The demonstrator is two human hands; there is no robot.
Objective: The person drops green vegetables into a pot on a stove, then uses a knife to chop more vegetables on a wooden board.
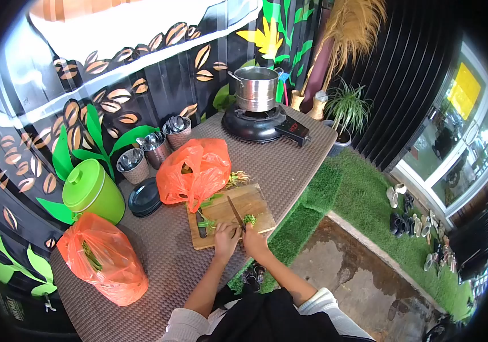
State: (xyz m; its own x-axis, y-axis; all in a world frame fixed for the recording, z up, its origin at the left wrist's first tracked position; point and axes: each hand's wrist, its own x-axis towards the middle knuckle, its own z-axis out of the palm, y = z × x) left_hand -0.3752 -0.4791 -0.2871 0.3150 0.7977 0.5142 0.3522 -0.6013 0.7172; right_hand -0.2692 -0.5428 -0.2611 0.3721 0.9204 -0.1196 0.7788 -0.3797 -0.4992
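On the brown woven-top table lies a wooden cutting board point(255, 198). My right hand point(253, 240) is closed round the handle of a knife point(235, 208), whose blade points away over the board. Close beside it, my left hand point(227, 236) has its fingers curled on the board near the greens; what they hold is too small to make out. Chopped greens point(249, 219) lie to the right of the blade. More green leaves point(210, 223) are left of my hands, by a dark-handled tool point(201, 224) on the board's left side.
An orange bag point(195, 171) touches the board's far side; another point(104, 262) stands at left. Behind are a green lidded container point(93, 191), dark plates point(145, 196) and cutlery cups point(133, 166). A steel pot point(256, 91) sits on a black stove point(252, 126) at the far end.
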